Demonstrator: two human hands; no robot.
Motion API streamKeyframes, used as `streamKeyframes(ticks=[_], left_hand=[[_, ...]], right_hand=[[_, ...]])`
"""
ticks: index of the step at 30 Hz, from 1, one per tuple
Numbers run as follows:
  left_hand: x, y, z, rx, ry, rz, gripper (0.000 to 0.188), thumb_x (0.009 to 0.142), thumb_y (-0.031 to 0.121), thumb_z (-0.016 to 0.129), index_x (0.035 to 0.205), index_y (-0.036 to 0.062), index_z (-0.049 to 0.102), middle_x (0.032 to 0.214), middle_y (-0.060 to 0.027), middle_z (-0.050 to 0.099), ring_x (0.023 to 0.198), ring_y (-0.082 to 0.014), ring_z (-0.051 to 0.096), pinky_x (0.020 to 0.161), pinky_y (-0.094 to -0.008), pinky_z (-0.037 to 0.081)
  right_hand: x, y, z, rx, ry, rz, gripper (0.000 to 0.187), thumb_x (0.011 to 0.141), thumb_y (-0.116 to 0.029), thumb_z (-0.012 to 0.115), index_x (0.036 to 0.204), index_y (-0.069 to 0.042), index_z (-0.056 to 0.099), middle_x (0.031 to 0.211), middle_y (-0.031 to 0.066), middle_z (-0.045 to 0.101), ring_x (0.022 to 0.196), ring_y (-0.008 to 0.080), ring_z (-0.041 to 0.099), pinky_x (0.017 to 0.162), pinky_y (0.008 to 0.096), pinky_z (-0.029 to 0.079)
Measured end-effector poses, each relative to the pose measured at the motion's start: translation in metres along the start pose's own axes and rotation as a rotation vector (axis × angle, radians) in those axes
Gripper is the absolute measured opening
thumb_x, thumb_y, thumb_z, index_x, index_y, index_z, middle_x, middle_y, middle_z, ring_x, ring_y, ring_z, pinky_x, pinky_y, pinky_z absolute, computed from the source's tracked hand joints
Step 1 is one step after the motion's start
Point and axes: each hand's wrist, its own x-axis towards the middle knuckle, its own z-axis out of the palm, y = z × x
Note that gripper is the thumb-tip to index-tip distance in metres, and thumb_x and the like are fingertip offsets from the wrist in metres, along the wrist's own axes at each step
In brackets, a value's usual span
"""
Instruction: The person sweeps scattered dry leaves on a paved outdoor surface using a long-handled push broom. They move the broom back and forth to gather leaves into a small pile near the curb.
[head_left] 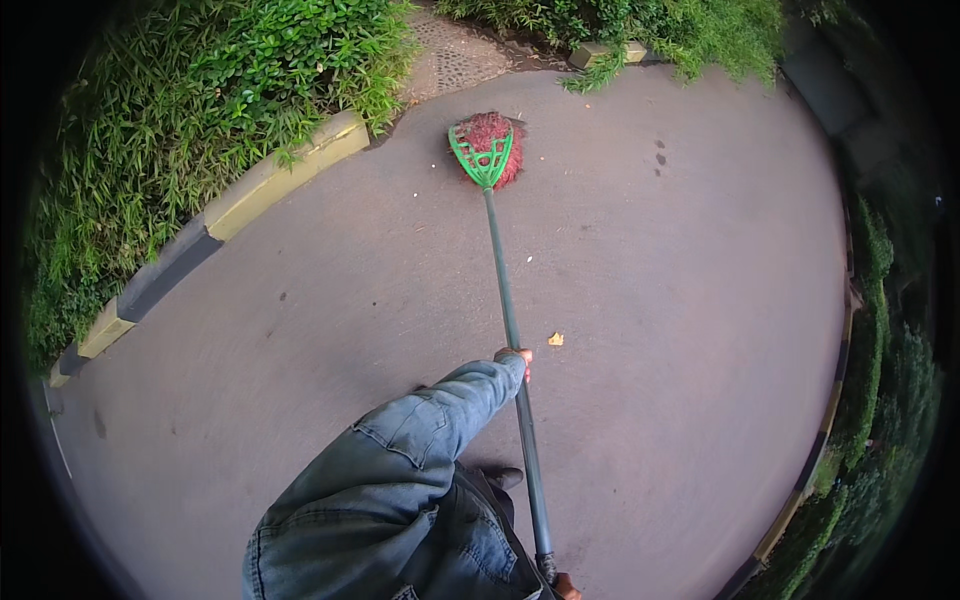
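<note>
Now left hand (526,364) grasping long grey-green pole (501,270) of red-bristled, green-framed broom (489,132); right hand (567,588) at near end, grip unclear.

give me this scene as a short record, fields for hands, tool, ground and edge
left hand: wrapped around the pole, partway along
right hand: at the pole's near end, mostly cut off
broom head: green frame, reddish bristles, on the pavement
leaf: yellowish, right of the pole
left edge: yellow-and-dark curb, greenery behind
</note>
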Motion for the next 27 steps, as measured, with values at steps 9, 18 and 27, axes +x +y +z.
streamKeyframes(ticks=[9, 18, 27], left_hand=[[-0.093, -0.125, 0.217, 0.072, -0.14, 0.163, 0.013, 0.067, 0.009, 0.057, 0.07, 0.0019, 0.045, 0.05, -0.0069, 0.046, 0.036, -0.0159, 0.045, 0.034, -0.0322, 0.041], [-0.088, -0.232, 0.282, -0.094, -0.157, 0.095, 0.012, 0.067, 0.009, 0.055, 0.062, 0.0035, 0.045, 0.05, -0.0055, 0.044, 0.04, -0.0189, 0.045, 0.039, -0.036, 0.043], [-0.002, -0.258, 0.22, -0.442, 0.18, -0.03, 0.021, 0.069, 0.015, 0.049, 0.055, 0.009, 0.035, 0.048, -0.0059, 0.035, 0.036, -0.0212, 0.038, 0.037, -0.0411, 0.042]], right_hand=[[0.144, 0.26, 0.039, 0.313, 0.21, -0.223, 0.04, 0.068, -0.042, 0.055, 0.093, -0.012, 0.048, 0.069, 0.0148, 0.058, 0.065, 0.0307, 0.057, 0.054, 0.0392, 0.044], [0.219, 0.39, -0.07, 0.114, 0.344, -0.307, 0.024, 0.068, -0.032, 0.053, 0.081, -0.012, 0.051, 0.063, 0.0142, 0.057, 0.057, 0.0316, 0.056, 0.049, 0.042, 0.043], [0.284, 0.367, -0.243, -0.15, 0.416, -0.624, 0.018, 0.061, -0.024, 0.058, 0.07, -0.009, 0.052, 0.059, 0.0132, 0.056, 0.055, 0.0321, 0.055, 0.049, 0.0412, 0.044]])
